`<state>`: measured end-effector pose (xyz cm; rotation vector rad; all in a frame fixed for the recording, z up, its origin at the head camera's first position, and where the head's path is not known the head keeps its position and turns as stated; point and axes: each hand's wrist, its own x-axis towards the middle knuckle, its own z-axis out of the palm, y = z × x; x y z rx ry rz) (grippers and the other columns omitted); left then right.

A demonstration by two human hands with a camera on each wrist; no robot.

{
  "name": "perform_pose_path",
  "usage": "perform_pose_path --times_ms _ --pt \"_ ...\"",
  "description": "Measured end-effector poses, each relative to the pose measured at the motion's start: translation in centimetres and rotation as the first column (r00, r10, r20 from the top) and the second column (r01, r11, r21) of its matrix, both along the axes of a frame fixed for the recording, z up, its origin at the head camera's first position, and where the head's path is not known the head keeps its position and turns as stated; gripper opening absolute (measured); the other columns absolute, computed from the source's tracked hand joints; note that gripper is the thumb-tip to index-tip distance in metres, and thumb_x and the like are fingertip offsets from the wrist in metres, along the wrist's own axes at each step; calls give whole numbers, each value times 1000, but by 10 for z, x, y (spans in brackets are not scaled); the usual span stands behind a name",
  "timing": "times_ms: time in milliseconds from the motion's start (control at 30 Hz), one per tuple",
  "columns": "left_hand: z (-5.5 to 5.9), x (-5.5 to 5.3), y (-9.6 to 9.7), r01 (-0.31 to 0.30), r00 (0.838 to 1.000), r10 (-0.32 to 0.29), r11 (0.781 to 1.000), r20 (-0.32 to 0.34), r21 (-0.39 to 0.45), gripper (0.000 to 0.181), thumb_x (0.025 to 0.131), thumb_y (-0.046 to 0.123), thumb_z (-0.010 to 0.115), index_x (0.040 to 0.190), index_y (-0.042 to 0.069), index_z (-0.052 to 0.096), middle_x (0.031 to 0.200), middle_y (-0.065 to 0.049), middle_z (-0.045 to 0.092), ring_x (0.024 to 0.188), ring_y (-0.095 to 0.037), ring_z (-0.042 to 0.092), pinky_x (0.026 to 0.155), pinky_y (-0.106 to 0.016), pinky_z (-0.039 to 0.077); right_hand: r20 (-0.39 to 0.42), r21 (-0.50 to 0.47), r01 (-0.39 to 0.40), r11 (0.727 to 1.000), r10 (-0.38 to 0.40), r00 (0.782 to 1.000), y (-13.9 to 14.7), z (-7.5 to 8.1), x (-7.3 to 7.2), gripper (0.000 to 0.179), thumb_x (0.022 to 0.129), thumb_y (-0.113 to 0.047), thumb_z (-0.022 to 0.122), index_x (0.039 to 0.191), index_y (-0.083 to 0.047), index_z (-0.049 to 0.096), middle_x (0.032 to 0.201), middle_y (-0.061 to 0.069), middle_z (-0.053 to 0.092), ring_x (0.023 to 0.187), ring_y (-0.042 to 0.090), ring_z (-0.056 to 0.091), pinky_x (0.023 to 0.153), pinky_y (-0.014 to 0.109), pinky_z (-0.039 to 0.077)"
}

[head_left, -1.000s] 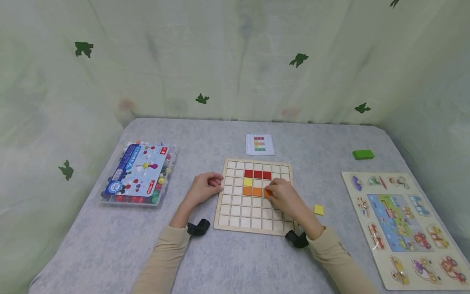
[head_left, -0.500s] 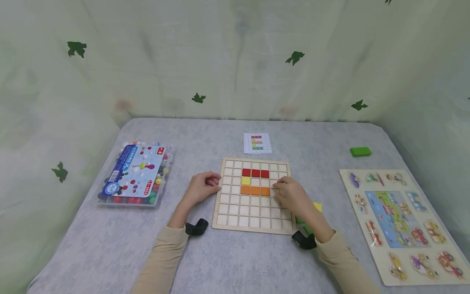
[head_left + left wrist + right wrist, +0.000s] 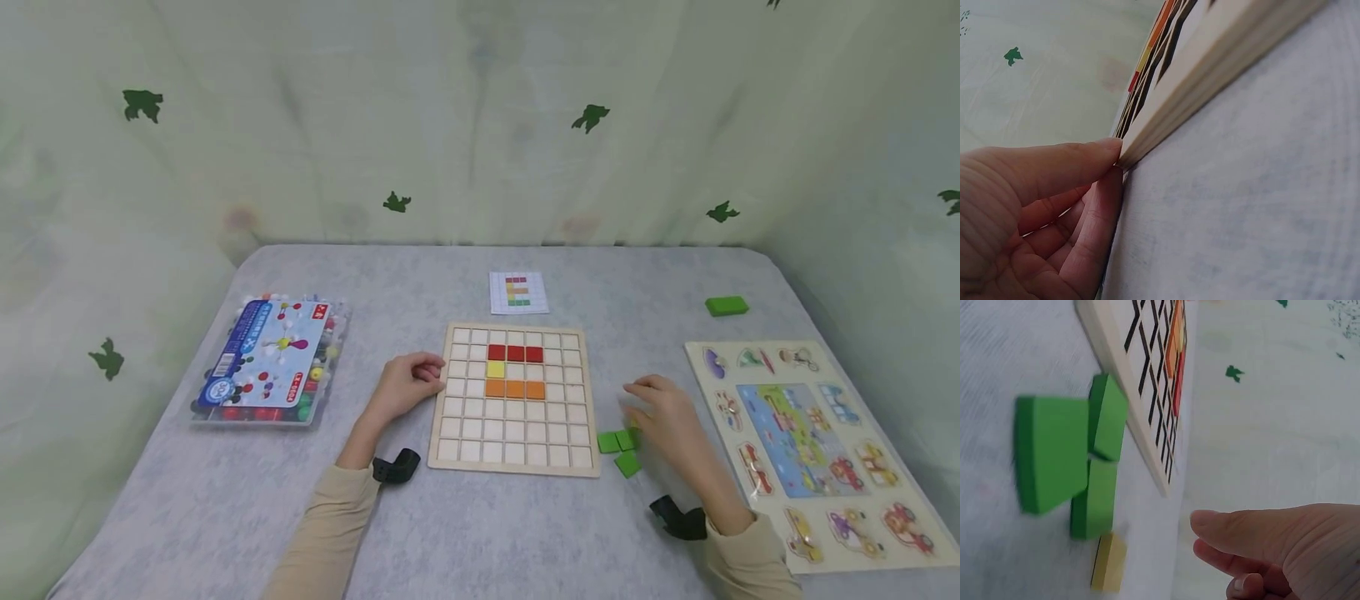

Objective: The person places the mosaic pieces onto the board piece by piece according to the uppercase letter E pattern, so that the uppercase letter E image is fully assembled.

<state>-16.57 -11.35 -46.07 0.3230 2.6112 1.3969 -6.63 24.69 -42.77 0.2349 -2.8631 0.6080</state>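
A wooden grid board [image 3: 513, 454] lies mid-table. Three red tiles [image 3: 516, 353], a yellow tile [image 3: 496, 369] and three orange tiles [image 3: 515, 389] fill some of its squares. My left hand [image 3: 405, 385] holds the board's left edge, thumb on the rim and fingers against the side in the left wrist view. Off the board's right side, my right hand [image 3: 670, 421] hovers with loosely bent fingers and nothing between them. Three green tiles [image 3: 609, 442] lie beside the board. Close by is a loose yellow tile [image 3: 1109, 562], mostly covered by the right hand in the head view.
Behind the board lies a pattern card [image 3: 519, 293]. A clear box of coloured beads [image 3: 270, 358] stands at the left. On the right are a picture puzzle board [image 3: 821, 533] and, farther back, a green block [image 3: 727, 306].
The third orange tile has been let go and sits in its square. My right hand has moved right, off the board, uncovering the green tiles. The left hand stays at the edge.
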Motion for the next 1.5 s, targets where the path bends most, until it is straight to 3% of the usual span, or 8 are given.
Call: perform_pose_path --times_ms 300,633,967,1233,1500 --pt "0 1 -3 -13 1000 13 1000 0 2 29 78 3 71 106 -3 65 91 -16 67 75 -11 60 68 -20 47 53 16 31 999 -32 998 17 0 10 28 76 2 71 103 6 68 98 20 64 90 33 61 74 45 51" --pt "-1 4 -5 -14 1000 14 1000 -12 14 29 77 3 71 105 -3 65 91 -16 67 74 -11 59 67 -19 47 49 35 26 999 -28 998 17 -5 12 29 75 1 72 103 6 68 99 19 65 91 33 63 76 44 52" --pt "0 5 -4 -12 1000 12 1000 1 6 30 77 3 70 106 -3 65 91 -16 67 74 -9 59 67 -19 47 156 36 8 999 -13 988 18 -13 14 29 74 1 72 103 4 68 98 17 65 91 31 62 78 45 51" --pt "1 2 0 -9 1000 9 1000 9 4 30 78 4 70 107 -2 65 91 -15 66 75 -12 59 68 -21 47 162 46 38 998 -45 986 18 -14 11 26 74 1 71 100 5 69 94 18 65 85 30 62 74 43 52" --pt "2 1 1 -18 1000 19 1000 10 -7 29 78 3 70 106 -2 65 90 -14 66 74 -11 58 68 -21 47 111 32 41 999 -45 993 2 -7 6 27 75 0 72 101 5 69 94 16 64 84 27 62 71 41 51"
